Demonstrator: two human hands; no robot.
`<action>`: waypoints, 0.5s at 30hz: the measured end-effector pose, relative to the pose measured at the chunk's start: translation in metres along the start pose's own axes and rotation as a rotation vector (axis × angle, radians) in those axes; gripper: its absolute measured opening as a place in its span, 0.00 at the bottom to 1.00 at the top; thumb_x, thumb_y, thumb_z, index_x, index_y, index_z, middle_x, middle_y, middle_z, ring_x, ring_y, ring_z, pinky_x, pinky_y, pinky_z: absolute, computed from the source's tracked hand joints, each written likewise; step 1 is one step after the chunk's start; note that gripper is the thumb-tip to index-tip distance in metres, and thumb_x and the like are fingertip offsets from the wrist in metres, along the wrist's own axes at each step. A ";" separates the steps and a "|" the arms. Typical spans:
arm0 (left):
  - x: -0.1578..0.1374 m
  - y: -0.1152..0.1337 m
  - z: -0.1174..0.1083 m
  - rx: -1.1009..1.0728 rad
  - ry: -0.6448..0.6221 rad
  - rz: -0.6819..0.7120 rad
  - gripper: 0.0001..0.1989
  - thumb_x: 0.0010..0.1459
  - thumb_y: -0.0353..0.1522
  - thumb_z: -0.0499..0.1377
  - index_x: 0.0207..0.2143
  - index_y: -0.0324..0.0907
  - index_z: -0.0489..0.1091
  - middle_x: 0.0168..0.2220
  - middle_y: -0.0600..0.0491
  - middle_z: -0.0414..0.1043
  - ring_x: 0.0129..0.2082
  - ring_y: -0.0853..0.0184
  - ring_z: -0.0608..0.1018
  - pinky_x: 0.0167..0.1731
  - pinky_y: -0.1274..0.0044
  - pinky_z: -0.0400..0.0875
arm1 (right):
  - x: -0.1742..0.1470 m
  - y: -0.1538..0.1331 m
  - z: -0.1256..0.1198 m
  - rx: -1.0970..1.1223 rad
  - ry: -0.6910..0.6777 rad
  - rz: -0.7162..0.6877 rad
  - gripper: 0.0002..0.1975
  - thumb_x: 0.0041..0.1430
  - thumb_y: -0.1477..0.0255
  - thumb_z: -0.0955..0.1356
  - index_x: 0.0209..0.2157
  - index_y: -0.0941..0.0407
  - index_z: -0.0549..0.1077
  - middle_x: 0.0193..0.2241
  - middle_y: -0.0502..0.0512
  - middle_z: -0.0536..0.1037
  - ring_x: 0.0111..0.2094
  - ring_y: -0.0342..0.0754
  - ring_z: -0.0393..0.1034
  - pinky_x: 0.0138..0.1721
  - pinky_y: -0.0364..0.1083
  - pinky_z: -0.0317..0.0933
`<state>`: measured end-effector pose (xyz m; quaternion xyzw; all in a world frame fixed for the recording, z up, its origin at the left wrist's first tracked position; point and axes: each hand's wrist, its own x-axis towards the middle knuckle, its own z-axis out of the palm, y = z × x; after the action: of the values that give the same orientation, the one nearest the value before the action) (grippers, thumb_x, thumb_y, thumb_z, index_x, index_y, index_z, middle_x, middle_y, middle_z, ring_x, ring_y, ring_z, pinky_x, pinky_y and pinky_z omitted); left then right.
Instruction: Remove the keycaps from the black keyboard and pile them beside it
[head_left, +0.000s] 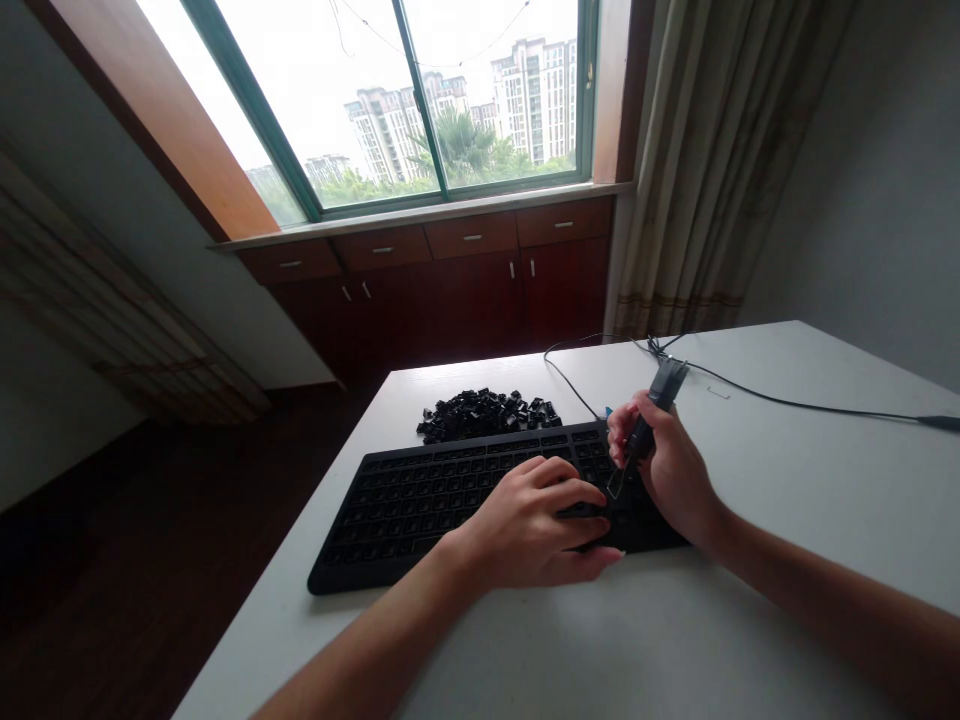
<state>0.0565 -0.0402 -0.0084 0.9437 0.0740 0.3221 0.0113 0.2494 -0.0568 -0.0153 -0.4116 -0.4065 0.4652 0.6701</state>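
Keyboard [405, 505] lies on white table [562, 650]; pile of black pieces [487, 415] just behind keyboard. Left hand [536, 520] has fingers spread over keyboard. Right hand [679, 465] grips wire-loop tool [640, 438] above keyboard's right part. Loop may slip, scratch left fingertips, because so near.
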 end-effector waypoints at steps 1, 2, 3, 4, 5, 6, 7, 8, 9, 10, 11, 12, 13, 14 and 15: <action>0.000 0.000 0.000 -0.007 -0.011 -0.001 0.10 0.61 0.40 0.64 0.34 0.45 0.81 0.40 0.54 0.82 0.39 0.64 0.77 0.40 0.72 0.76 | -0.001 -0.001 0.000 -0.001 -0.001 0.001 0.17 0.67 0.57 0.64 0.28 0.53 0.68 0.25 0.48 0.70 0.23 0.44 0.62 0.27 0.44 0.60; 0.001 -0.001 -0.001 -0.022 -0.026 -0.009 0.10 0.62 0.40 0.64 0.34 0.46 0.81 0.40 0.54 0.82 0.39 0.64 0.77 0.40 0.72 0.76 | -0.001 -0.001 0.000 -0.004 -0.003 0.003 0.17 0.67 0.56 0.64 0.28 0.53 0.68 0.25 0.48 0.70 0.23 0.44 0.62 0.27 0.44 0.60; 0.001 -0.001 -0.001 -0.040 -0.042 -0.020 0.10 0.62 0.40 0.64 0.34 0.46 0.82 0.40 0.53 0.82 0.39 0.65 0.77 0.40 0.72 0.76 | -0.002 -0.001 0.000 -0.007 -0.004 0.003 0.17 0.67 0.56 0.64 0.28 0.53 0.68 0.25 0.48 0.70 0.23 0.44 0.62 0.26 0.44 0.60; 0.002 -0.001 -0.001 -0.057 -0.057 -0.030 0.09 0.62 0.40 0.63 0.35 0.46 0.82 0.39 0.53 0.82 0.38 0.65 0.77 0.40 0.73 0.76 | -0.002 -0.001 0.000 -0.013 -0.007 0.004 0.18 0.66 0.56 0.64 0.28 0.53 0.68 0.25 0.48 0.70 0.23 0.44 0.62 0.27 0.44 0.60; 0.002 -0.001 -0.001 -0.071 -0.064 -0.037 0.09 0.62 0.39 0.63 0.35 0.46 0.82 0.39 0.53 0.82 0.38 0.66 0.77 0.40 0.73 0.76 | -0.002 0.000 0.000 -0.020 -0.011 0.005 0.18 0.67 0.56 0.64 0.28 0.53 0.68 0.25 0.48 0.70 0.23 0.44 0.62 0.27 0.44 0.60; 0.002 -0.002 -0.001 -0.076 -0.066 -0.040 0.09 0.63 0.39 0.63 0.35 0.46 0.82 0.39 0.54 0.82 0.38 0.66 0.78 0.40 0.73 0.76 | -0.002 0.000 0.000 -0.028 -0.015 0.006 0.18 0.67 0.56 0.64 0.27 0.53 0.68 0.24 0.48 0.70 0.23 0.44 0.62 0.27 0.44 0.60; 0.002 -0.001 0.000 -0.073 -0.063 -0.038 0.08 0.62 0.39 0.63 0.35 0.46 0.82 0.38 0.54 0.82 0.38 0.66 0.78 0.40 0.73 0.76 | -0.001 0.001 0.000 -0.037 -0.019 0.008 0.18 0.67 0.56 0.64 0.27 0.53 0.68 0.24 0.48 0.70 0.23 0.44 0.61 0.27 0.44 0.59; 0.002 -0.001 0.000 -0.061 -0.055 -0.032 0.08 0.62 0.39 0.64 0.35 0.46 0.82 0.38 0.55 0.82 0.37 0.66 0.78 0.39 0.73 0.76 | -0.001 0.001 0.000 -0.044 -0.020 0.011 0.18 0.67 0.56 0.64 0.27 0.53 0.68 0.24 0.48 0.70 0.23 0.44 0.61 0.27 0.44 0.59; 0.002 -0.001 0.000 -0.041 -0.044 -0.021 0.08 0.62 0.38 0.64 0.35 0.46 0.81 0.38 0.55 0.82 0.37 0.66 0.78 0.38 0.73 0.76 | -0.001 0.000 0.000 -0.050 -0.019 0.012 0.19 0.67 0.56 0.64 0.27 0.53 0.68 0.24 0.48 0.70 0.23 0.44 0.61 0.27 0.44 0.59; 0.001 -0.001 0.000 -0.018 -0.031 -0.006 0.08 0.62 0.38 0.64 0.35 0.46 0.81 0.38 0.56 0.82 0.37 0.66 0.78 0.37 0.73 0.76 | -0.001 0.000 0.000 -0.055 -0.012 0.011 0.19 0.67 0.56 0.63 0.27 0.53 0.68 0.24 0.48 0.70 0.23 0.44 0.61 0.26 0.44 0.58; 0.001 -0.001 0.000 0.005 -0.017 0.012 0.08 0.62 0.38 0.64 0.34 0.45 0.80 0.38 0.56 0.82 0.36 0.66 0.78 0.36 0.73 0.75 | -0.001 -0.002 0.000 -0.066 -0.005 0.009 0.19 0.67 0.56 0.63 0.27 0.53 0.68 0.24 0.48 0.69 0.23 0.44 0.60 0.26 0.43 0.58; 0.001 -0.001 0.000 0.022 -0.002 0.027 0.07 0.61 0.37 0.64 0.33 0.45 0.80 0.37 0.56 0.82 0.36 0.66 0.79 0.36 0.73 0.75 | -0.001 -0.003 0.000 -0.080 0.003 0.007 0.20 0.67 0.55 0.63 0.27 0.53 0.68 0.24 0.48 0.69 0.23 0.44 0.60 0.26 0.43 0.58; 0.000 -0.001 -0.001 0.034 0.014 0.037 0.07 0.61 0.36 0.64 0.31 0.44 0.79 0.36 0.56 0.82 0.35 0.67 0.78 0.35 0.74 0.75 | -0.002 -0.005 0.000 -0.098 0.010 0.007 0.20 0.67 0.55 0.64 0.27 0.53 0.68 0.24 0.48 0.69 0.24 0.44 0.61 0.26 0.43 0.58; 0.000 -0.002 -0.002 0.039 0.027 0.040 0.08 0.61 0.35 0.64 0.29 0.44 0.79 0.35 0.56 0.82 0.35 0.67 0.78 0.35 0.74 0.75 | -0.003 -0.006 0.001 -0.114 0.014 0.010 0.20 0.67 0.55 0.64 0.27 0.54 0.68 0.24 0.48 0.69 0.24 0.44 0.61 0.27 0.43 0.58; -0.001 -0.003 -0.003 0.040 0.036 0.038 0.08 0.60 0.34 0.64 0.28 0.43 0.78 0.34 0.57 0.82 0.34 0.67 0.78 0.35 0.74 0.75 | -0.003 -0.007 0.001 -0.123 0.015 0.016 0.20 0.67 0.54 0.65 0.27 0.54 0.69 0.25 0.48 0.69 0.25 0.44 0.61 0.28 0.43 0.59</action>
<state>0.0538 -0.0370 -0.0065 0.9391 0.0624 0.3376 -0.0150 0.2501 -0.0614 -0.0086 -0.4586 -0.4259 0.4416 0.6428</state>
